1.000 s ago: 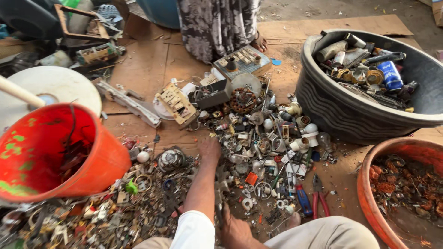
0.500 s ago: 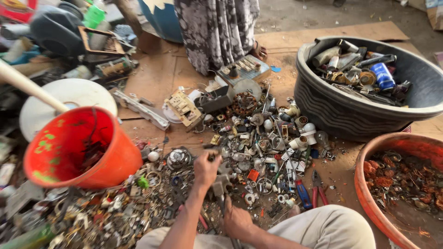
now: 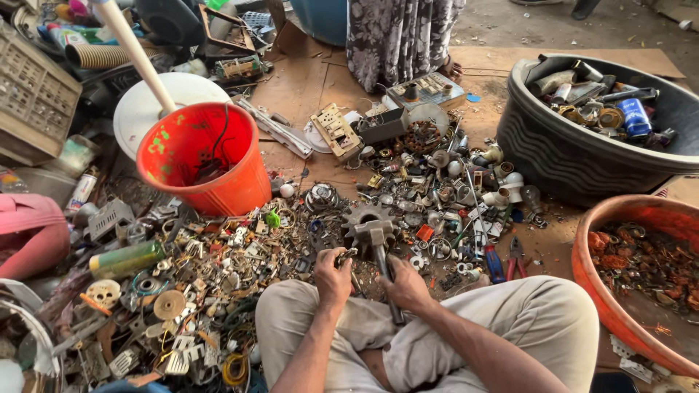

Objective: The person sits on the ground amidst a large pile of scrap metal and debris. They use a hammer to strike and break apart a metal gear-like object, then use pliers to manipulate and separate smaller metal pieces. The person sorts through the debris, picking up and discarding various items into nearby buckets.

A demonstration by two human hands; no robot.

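Our left hand (image 3: 333, 271) is closed around a small dark metal piece (image 3: 345, 255) that pokes out just past the fingers, held above our left knee at the near edge of the scrap. Our right hand (image 3: 405, 284) grips the dark handle of a hammer (image 3: 380, 251), whose grey head stands up just beyond the knuckles; the handle runs down between our legs in light trousers (image 3: 524, 327). The small piece sits just to the left of the hammer head, close to it; whether the two touch we cannot tell. Behind the hammer head lies a grey toothed gear (image 3: 362, 216) in a wide litter of small metal scrap (image 3: 218, 255). To the right of our hands, red-handled pliers (image 3: 515, 258) and a blue-handled tool (image 3: 492, 260) lie on the ground. Farther left stands an orange bucket (image 3: 240, 185) with green blotches on its inner wall, a pale stick (image 3: 131, 51) rising from behind it, and a white round lid (image 3: 156, 98) behind that. A green cylindrical can (image 3: 127, 258) lies on its side at the left. At far right a black tub (image 3: 575, 156) holds cans and tubes, among them a blue can (image 3: 632, 116) with a printed label too small to read. Near right, an orange basin (image 3: 604, 291) holds rusty reddish pieces. Beyond the pile, a beige switch plate (image 3: 335, 131) lies on brown cardboard (image 3: 306, 80), and another person in a patterned garment (image 3: 400, 33) stands at the top.
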